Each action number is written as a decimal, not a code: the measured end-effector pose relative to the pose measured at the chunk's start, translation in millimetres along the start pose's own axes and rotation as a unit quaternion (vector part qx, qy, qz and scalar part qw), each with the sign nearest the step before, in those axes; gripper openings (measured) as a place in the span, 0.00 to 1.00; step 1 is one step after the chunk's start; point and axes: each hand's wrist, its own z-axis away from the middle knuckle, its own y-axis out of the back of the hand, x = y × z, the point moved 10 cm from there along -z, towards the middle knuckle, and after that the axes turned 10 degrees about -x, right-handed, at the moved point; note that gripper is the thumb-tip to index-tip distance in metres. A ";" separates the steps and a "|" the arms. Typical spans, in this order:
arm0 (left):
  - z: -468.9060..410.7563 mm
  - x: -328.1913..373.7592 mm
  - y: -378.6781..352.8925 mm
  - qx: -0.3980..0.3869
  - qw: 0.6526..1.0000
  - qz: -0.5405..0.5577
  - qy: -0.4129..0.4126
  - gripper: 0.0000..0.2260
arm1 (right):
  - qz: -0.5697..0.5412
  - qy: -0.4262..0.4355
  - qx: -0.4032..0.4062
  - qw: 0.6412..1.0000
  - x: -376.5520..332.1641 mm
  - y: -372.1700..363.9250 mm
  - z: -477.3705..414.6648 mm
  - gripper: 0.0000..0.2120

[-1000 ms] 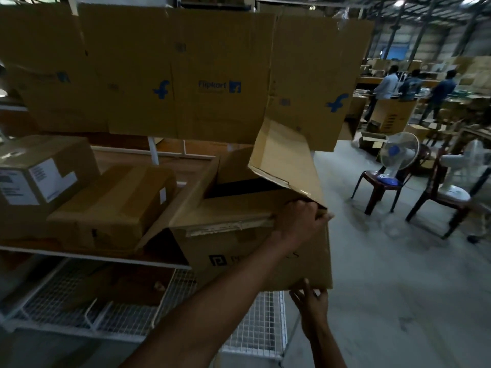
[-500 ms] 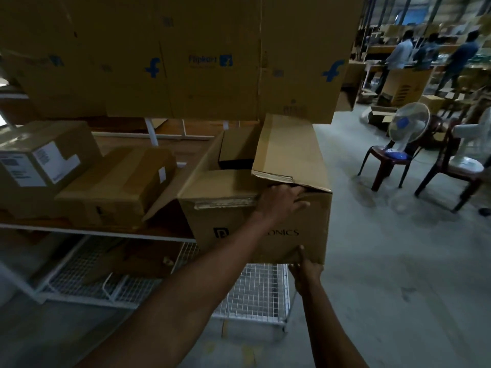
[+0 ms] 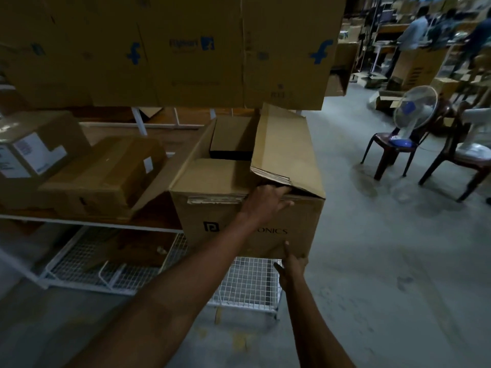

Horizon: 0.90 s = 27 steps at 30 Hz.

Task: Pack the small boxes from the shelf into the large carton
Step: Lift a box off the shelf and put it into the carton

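A large brown carton [image 3: 212, 216] with black lettering stands at the right end of the white shelf [image 3: 87, 224], its top flaps open. My left hand [image 3: 265, 200] grips its front top edge, fingers under the right flap [image 3: 284, 150]. My right hand [image 3: 292, 266] holds the carton's bottom right corner from below. Inside, a smaller brown box [image 3: 231, 134] shows near the back. Two small boxes lie on the shelf to the left: a taped one [image 3: 106, 173] touching the carton's left flap, and one with white labels [image 3: 34, 152] further left.
Flattened blue-logo cardboard sheets [image 3: 186, 49] hang above the shelf. A white wire rack [image 3: 247, 282] sits below the carton. On the concrete floor to the right, two dark chairs carry fans [image 3: 414, 110]. People stand at tables far back right [image 3: 414, 30].
The carton's right flap has dropped lower over the opening. My left hand's fingers moved under that flap, and the view has tilted down a little. My right hand stays at the bottom corner.
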 end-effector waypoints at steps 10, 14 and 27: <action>6.5 -77.7 33.8 -0.017 0.991 0.022 0.128 0.12 | 0.579 0.464 0.051 0.668 -210.5 -136.6 118.1 0.36; -6.3 -118.1 53.5 -0.021 0.991 0.025 0.132 0.22 | 0.653 0.455 0.024 0.604 -236.6 -155.4 102.1 0.32; -32.7 -257.9 36.0 -0.129 0.955 -0.003 0.269 0.29 | 0.569 0.578 0.185 0.555 -310.8 -93.7 143.6 0.39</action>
